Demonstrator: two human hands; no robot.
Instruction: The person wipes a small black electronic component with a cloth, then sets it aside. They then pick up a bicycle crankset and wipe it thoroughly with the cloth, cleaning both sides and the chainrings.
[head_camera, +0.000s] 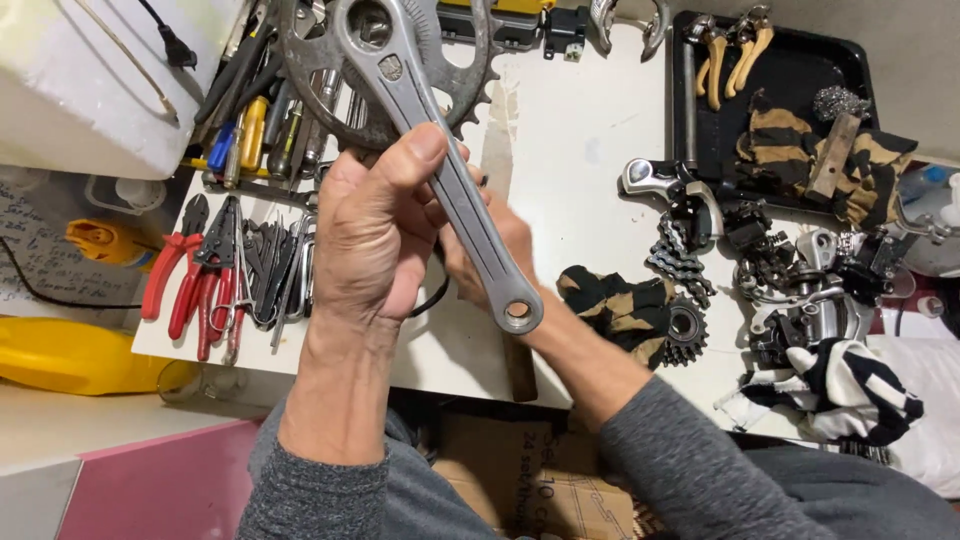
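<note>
A silver bicycle crank arm with a toothed chainring at its far end is held up over a white worktable. My left hand grips the arm at its middle, thumb pressed along the metal. My right hand sits behind the arm, mostly hidden by it and by the left hand; its fingers curl around something I cannot make out. The arm's pedal eye points toward me.
Red-handled pliers and several hand tools lie at the left. A black tray holds brake levers at the back right. A cassette, chain pieces, derailleur parts and striped rags crowd the right. A yellow object sits at far left.
</note>
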